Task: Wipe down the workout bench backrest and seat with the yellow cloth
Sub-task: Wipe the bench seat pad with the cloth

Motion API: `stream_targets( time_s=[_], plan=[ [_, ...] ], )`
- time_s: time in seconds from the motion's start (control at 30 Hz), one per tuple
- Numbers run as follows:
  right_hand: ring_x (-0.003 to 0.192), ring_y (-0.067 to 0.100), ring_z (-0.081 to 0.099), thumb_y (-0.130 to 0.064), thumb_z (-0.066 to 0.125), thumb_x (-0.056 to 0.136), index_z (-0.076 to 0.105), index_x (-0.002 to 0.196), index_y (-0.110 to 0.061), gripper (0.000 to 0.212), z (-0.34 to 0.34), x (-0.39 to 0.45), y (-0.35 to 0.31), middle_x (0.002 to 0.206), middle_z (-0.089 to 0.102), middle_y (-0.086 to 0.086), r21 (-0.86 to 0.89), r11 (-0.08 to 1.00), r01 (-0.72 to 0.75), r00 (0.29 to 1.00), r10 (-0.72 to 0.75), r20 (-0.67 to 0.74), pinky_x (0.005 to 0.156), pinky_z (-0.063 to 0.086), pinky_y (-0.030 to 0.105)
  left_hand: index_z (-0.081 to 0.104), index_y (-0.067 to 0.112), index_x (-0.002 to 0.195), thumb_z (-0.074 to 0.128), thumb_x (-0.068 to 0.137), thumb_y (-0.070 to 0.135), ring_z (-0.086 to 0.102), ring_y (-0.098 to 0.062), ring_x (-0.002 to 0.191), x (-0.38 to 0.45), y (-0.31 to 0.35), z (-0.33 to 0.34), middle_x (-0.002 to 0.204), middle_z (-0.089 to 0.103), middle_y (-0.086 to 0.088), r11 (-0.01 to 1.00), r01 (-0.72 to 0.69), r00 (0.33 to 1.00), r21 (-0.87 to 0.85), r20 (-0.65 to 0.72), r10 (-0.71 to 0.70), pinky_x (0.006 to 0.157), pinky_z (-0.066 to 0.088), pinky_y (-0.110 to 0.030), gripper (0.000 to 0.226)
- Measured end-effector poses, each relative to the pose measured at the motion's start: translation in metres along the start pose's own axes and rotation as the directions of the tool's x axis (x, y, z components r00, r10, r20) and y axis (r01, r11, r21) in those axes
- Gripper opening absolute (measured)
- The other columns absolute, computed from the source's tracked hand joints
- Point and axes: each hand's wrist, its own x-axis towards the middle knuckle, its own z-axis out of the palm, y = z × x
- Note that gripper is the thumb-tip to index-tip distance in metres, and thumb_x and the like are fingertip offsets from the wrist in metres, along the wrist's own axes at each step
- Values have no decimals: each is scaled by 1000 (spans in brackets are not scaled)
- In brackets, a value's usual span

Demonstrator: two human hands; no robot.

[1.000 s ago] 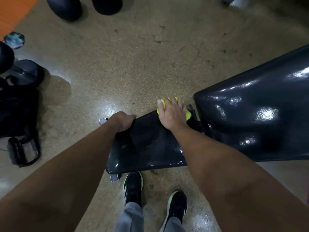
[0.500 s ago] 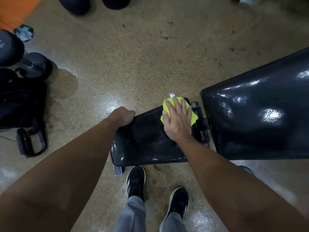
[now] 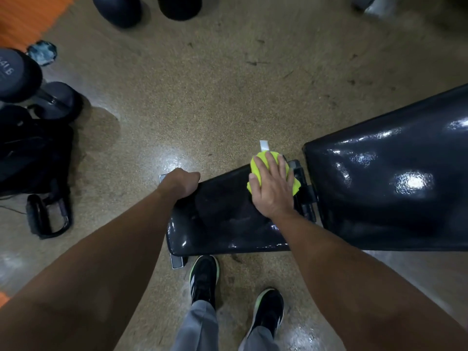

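Speckled tan gym floor (image 3: 202,92), glossy in patches, scuffed at far right. Orange mat (image 3: 27,16) cut off at far-left corner.

Left edge: dark dumbbells (image 3: 38,89), one end showing partial digits, too clipped to read. Small blue-white crumpled object (image 3: 41,52) beside the mat, can't identify it. Nearer, a black bag (image 3: 33,153), contents not visible, all dark. A black handle attachment (image 3: 48,216) lies on the floor just near of it. Two dark round shapes (image 3: 144,8) at the far edge, cropped at the top.

Centre: black glossy seat (image 3: 217,219) of the bench. Left hand (image 3: 181,184) grips its far-left corner, fingers curled over the edge, fingertips hidden behind the pad. Metal frame foot (image 3: 177,262) pokes out under the near-left corner, another bit shows beside the left hand.

Yellow cloth (image 3: 258,160) sits at the far-right corner of the seat, next to the hinge gap. Right hand (image 3: 273,191) lies flat on top of it, fingers straight and slightly spread, pressing down. Most of the cloth is covered by the hand; only the edges show. A small white tag (image 3: 264,145) sticks out at its far side.

Hinge hardware (image 3: 304,196) between the pads, partly hidden by the hand.

Right: backrest (image 3: 392,188), black, shiny with light reflections, cut off at the right frame edge.

Near bottom: two black shoes (image 3: 205,277) with light soles, grey trouser legs (image 3: 200,325) cropped. Grey object (image 3: 372,6) at far-right corner, blurred, unclear.
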Motion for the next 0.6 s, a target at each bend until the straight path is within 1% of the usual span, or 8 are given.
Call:
stream_targets(
  time_s=[0.07,0.13,0.2,0.3,0.4,0.47,0.5,0.6],
  plan=[
    [158,33,0,-53,25,106,32,159,-30,58,-2,18,-4,171,13,2,31,994,-104,994,103,27,123,9,66,58,4,97,48,84,38,58,-24,77,1,0,1,83,59,-8,1000,2,1000,-8,-13,-2,66,41,-31,38],
    [157,35,0,-51,26,107,34,158,-28,57,2,21,-14,171,15,4,5,992,-124,992,124,24,122,6,68,57,6,97,47,84,38,58,-25,79,2,1,3,86,60,-8,1000,5,1000,-12,-24,-6,69,41,-32,36],
    [157,36,3,-54,21,104,37,156,-27,60,6,10,-18,170,19,4,-34,999,-35,999,35,1,121,4,68,57,6,97,47,84,38,59,-28,83,2,1,3,91,61,-10,1000,6,999,-25,-33,-7,71,43,-33,36],
    [158,32,5,-56,16,100,35,157,-29,67,4,-10,-2,170,19,1,-29,997,76,997,-76,-5,123,6,66,58,4,97,45,85,36,59,-28,83,-1,2,2,90,61,-11,999,3,999,-41,-41,-5,71,43,-33,36],
    [158,34,4,-57,20,100,32,158,-30,65,-2,3,7,171,15,2,9,999,-47,999,47,-9,122,13,67,58,5,98,45,85,36,58,-28,84,-2,2,2,91,61,-10,999,14,999,-47,-43,-16,72,43,-35,36],
    [158,35,0,-53,26,105,31,159,-30,59,-2,18,-5,172,12,3,50,986,-157,988,157,19,122,8,68,57,5,99,45,84,35,57,-29,87,-1,4,2,95,60,-12,998,23,999,-52,-43,-25,73,43,-36,35],
    [158,35,-1,-52,26,106,33,159,-29,58,0,20,-15,171,13,4,36,988,-150,988,150,23,122,4,67,57,5,99,45,84,34,57,-30,89,-1,5,2,97,60,-13,998,32,998,-51,-43,-35,74,43,-36,34],
    [158,32,4,-55,14,102,39,155,-25,66,8,1,-34,170,22,2,-49,996,79,997,-78,20,123,-3,65,56,5,99,44,85,30,56,-31,95,-3,7,1,101,59,-14,998,50,998,-47,-34,-52,77,43,-36,31]
  ],
)
